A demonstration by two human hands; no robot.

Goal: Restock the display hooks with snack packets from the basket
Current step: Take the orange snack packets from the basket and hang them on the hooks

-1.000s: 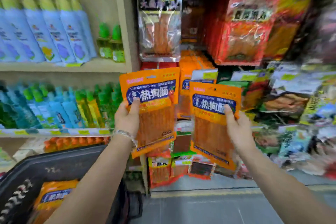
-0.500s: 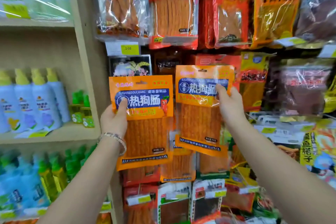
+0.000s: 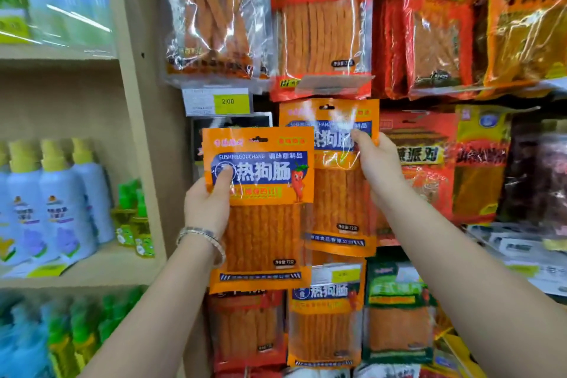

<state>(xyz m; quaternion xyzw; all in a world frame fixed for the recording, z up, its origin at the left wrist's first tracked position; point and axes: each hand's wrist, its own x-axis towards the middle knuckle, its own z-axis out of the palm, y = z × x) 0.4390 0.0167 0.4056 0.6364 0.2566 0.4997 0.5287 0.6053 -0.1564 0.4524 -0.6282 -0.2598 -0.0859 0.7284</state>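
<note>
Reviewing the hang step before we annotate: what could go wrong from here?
1. The right hand holds its packet by one upper edge only; it may twist, so the hang hole misses the hook, which isn't visible.
2. The price tag hanging just above could get knocked.
3. The left hand keeps a second packet overlapping the first, hiding part of it.

Two hands [image 3: 205,209]; three orange hot-dog-strip packets [image 3: 260,209]
</note>
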